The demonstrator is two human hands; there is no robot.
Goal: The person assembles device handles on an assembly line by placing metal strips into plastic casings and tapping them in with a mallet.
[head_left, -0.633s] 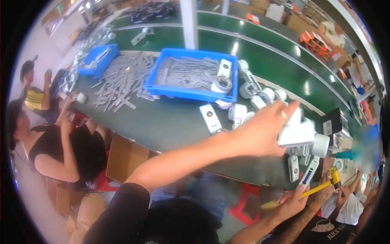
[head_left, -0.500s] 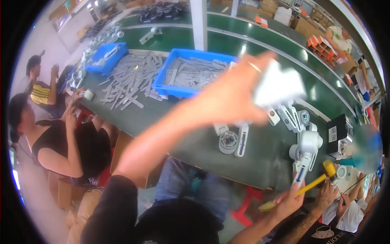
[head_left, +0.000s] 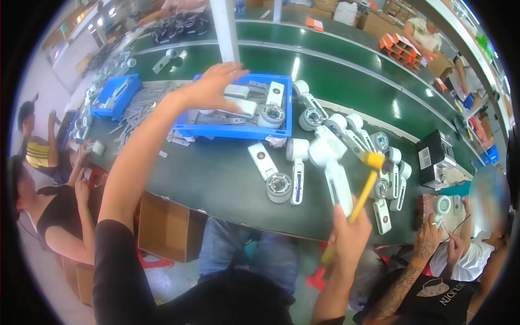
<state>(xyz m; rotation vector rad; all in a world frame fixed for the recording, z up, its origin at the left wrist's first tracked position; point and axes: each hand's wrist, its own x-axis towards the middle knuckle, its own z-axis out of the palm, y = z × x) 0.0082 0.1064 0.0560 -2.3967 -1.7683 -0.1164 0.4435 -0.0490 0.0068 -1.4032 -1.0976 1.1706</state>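
My left hand [head_left: 214, 89] is open, fingers spread, over the blue bin [head_left: 238, 131]. Its thumb is by a white fan handle [head_left: 242, 107]; contact is unclear. Several white pieces lie on grey strips in that bin, among them a fan body with an open round end [head_left: 271, 115]. My right hand [head_left: 349, 233] is closed round a yellow hammer [head_left: 364, 194] and the lower handle of a white handheld fan [head_left: 337, 184]. The fan points away from me over the table, its round head [head_left: 327, 149] at the far end. The hammer's head rises to the right of it.
Two more fan bodies [head_left: 279, 187] [head_left: 297, 151] lie on the dark table [head_left: 222, 179], and several are clustered right [head_left: 379, 143]. A smaller blue bin [head_left: 116, 97] and loose grey strips [head_left: 143, 103] are left. A black box [head_left: 436, 157] stands right. Co-workers sit on both sides.
My left hand has swung left from the right side to the blue bin and let go of a white piece. My right hand has moved left with hammer and fan. The view has shifted.
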